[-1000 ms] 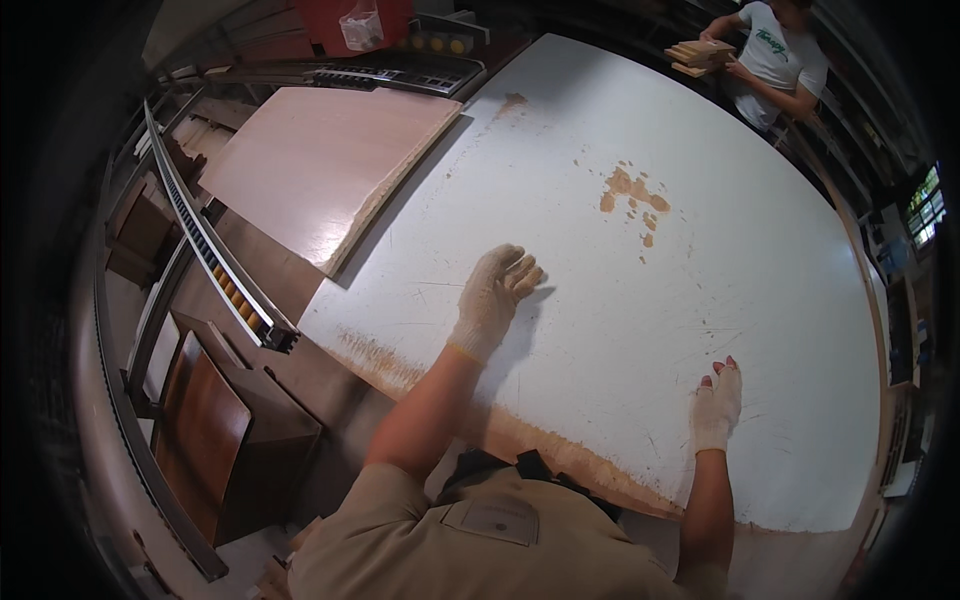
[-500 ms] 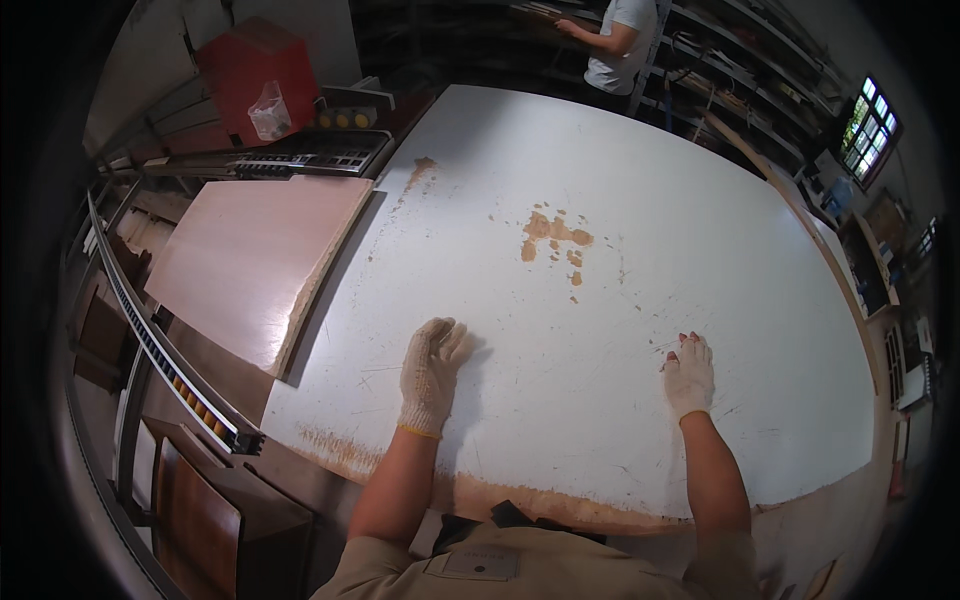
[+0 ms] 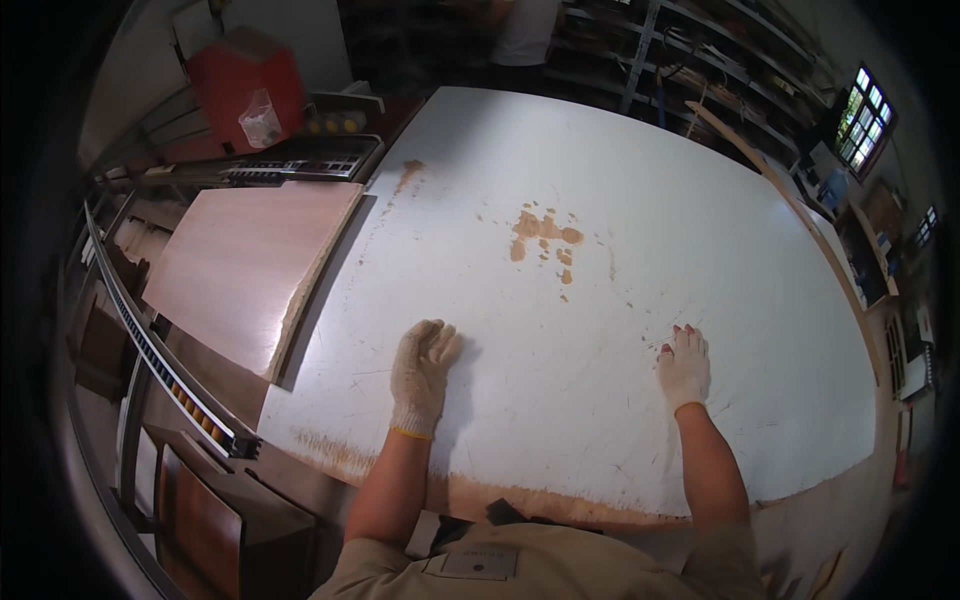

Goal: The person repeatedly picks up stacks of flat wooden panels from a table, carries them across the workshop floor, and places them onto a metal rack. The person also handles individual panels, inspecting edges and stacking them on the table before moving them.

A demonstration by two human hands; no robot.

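Observation:
A large white board [image 3: 640, 230] with worn brown patches lies flat in front of me. My left hand [image 3: 420, 372], in a white knit glove, rests palm down on it near the front edge, fingers together and slightly curled. My right hand [image 3: 684, 366], also gloved with red fingertips, lies flat on the board further right, fingers spread. Neither hand holds anything. A brown patch [image 3: 543, 235] marks the middle of the board beyond both hands.
A pinkish-brown panel [image 3: 245, 270] lies to the left of the board. A metal rail [image 3: 160, 360] runs along the far left. A red box [image 3: 245, 85] stands at the back left. Another person [image 3: 525, 30] stands at the far end, with shelving [image 3: 720, 60] behind.
The view has swung so the board sits more centred. My left hand has moved slightly forward on the board, and my right hand has stayed flat on it. The other person has shifted toward the back centre.

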